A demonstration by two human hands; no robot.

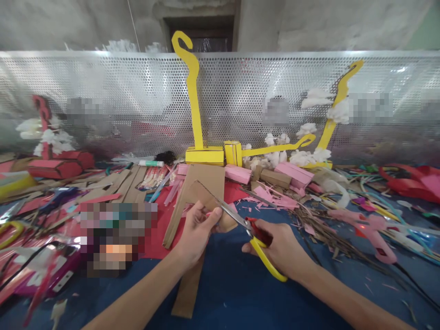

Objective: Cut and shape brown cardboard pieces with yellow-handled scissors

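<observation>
My left hand [199, 229] is closed on a small piece of brown cardboard [205, 197], pinched between thumb and fingers. In my right hand [277, 243] is a pair of scissors [266, 263] with yellow and red handles. The blades point up and left and lie against the cardboard's right edge; how far they are parted is hard to tell. Behind the held piece stands a larger brown cardboard sheet [213, 176]. A brown cardboard strip [187, 293] lies on the blue table [233, 293] below my left hand.
Yellow hook-shaped pieces [195, 105] on box bases stand by a perforated metal screen [137, 87]. A pink glue gun [374, 229] lies at right, near brown scraps [330, 229]. Pink offcuts [275, 197], red paper [154, 238] and a purple object [51, 275] lie around.
</observation>
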